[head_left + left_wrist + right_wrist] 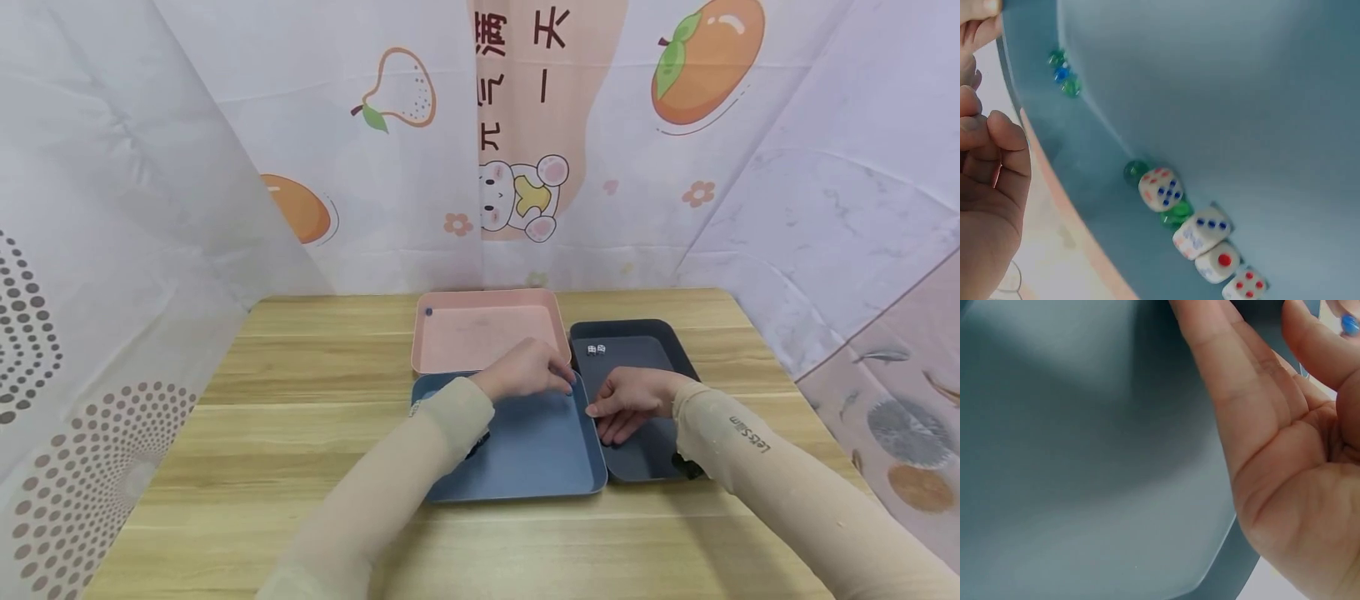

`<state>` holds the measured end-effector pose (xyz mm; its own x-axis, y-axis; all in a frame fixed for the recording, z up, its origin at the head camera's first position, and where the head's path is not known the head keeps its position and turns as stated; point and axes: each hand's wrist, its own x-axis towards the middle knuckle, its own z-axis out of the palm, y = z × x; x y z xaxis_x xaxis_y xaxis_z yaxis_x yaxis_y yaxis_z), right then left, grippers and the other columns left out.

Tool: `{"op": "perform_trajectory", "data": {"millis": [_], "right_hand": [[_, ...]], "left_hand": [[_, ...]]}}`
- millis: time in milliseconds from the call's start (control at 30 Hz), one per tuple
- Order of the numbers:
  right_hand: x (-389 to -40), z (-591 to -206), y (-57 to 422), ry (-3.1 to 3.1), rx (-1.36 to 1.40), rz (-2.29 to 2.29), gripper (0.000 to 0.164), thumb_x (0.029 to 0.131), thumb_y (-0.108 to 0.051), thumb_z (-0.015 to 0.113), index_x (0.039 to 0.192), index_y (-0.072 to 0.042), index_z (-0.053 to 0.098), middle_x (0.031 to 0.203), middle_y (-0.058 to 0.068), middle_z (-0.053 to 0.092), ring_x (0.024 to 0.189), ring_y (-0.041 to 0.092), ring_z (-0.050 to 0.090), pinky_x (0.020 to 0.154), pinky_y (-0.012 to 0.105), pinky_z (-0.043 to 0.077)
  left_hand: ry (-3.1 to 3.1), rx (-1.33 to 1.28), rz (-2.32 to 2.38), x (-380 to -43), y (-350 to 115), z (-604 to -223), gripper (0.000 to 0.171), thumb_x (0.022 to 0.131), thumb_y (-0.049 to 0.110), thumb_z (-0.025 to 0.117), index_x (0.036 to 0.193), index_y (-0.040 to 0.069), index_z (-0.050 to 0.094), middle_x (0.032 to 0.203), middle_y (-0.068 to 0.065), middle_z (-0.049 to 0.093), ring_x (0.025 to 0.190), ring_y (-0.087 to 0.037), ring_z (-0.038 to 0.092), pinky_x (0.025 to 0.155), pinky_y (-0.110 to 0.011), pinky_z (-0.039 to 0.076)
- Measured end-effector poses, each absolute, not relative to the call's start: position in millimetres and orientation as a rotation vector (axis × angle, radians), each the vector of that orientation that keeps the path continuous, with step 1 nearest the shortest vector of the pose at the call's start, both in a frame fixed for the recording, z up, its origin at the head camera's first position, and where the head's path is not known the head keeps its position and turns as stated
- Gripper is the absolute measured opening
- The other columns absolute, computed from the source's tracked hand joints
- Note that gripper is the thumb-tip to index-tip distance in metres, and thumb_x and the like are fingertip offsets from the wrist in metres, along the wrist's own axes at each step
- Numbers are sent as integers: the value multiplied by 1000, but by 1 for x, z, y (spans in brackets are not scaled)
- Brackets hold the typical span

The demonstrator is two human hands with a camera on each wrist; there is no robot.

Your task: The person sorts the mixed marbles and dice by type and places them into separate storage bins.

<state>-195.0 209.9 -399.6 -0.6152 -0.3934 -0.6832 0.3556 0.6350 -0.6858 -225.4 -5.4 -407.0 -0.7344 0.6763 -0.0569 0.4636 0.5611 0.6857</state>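
Observation:
My left hand reaches over the far right corner of the blue tray, fingertips bunched. A blue marble shows at its fingertips in the right wrist view. Inside the tray's corner lie two green marbles and a blue marble. Several white dice line the same wall, with more green marbles among them. My right hand hangs low in the dark tray, its fingers extended downward and its thumb apart from them, close to the blue tray's right rim.
Two white dice sit near the back of the dark tray. Behind the blue tray stands a pink tray with one blue marble in its far left corner. All three trays stand side by side on a wooden table.

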Motion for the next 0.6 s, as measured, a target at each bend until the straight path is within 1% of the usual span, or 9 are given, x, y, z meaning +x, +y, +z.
{"op": "perform_trajectory", "data": {"millis": [100,233,300,333,467,533,600], "right_hand": [[-195,-400,210,1964,-32,-1062,27,88,-19,65,89,8,64,87,23,67,81,34,67,71,43,55],[-195,-401,211,1966,-33,-1060,27,88,-19,65,89,8,64,87,23,67,81,33,67,70,43,55],[-195,-402,211,1968,-31,-1059,27,88,-19,66,89,7,64,87,23,67,81,34,67,70,43,55],[-195,-402,211,1969,-31,-1058,27,87,-19,66,89,7,64,87,23,67,81,34,67,70,43,55],[-195,-402,211,1975,-33,-1054,27,87,-20,66,90,7,64,87,22,67,81,34,67,70,43,55],[-195,-402,211,1977,-37,-1052,27,87,-20,66,90,7,64,87,22,67,81,34,67,70,43,55],[-195,-401,211,1979,-39,-1053,27,87,-19,66,90,7,64,86,22,67,81,34,67,70,43,55]], "left_hand": [[2486,938,1010,-230,-11,-402,17,82,24,73,98,17,74,73,7,67,61,-14,62,54,-23,49],[2533,947,1022,-236,-19,-395,16,83,27,72,98,22,74,73,8,67,59,-12,60,55,-24,48],[2550,922,1031,-238,-24,-392,16,83,29,71,98,25,74,74,11,67,61,-11,61,57,-24,49],[2549,912,1045,-240,-26,-390,16,84,29,70,98,24,74,74,9,67,61,-13,60,57,-24,49],[2556,814,1087,-246,-35,-389,18,84,30,70,100,24,74,78,8,67,60,-16,59,53,-26,47],[2560,772,1101,-249,-39,-390,18,84,30,70,101,24,73,77,4,67,58,-17,57,50,-27,45],[2568,739,1111,-253,-43,-390,17,84,29,70,101,26,73,79,7,66,59,-17,57,50,-27,44]]}}
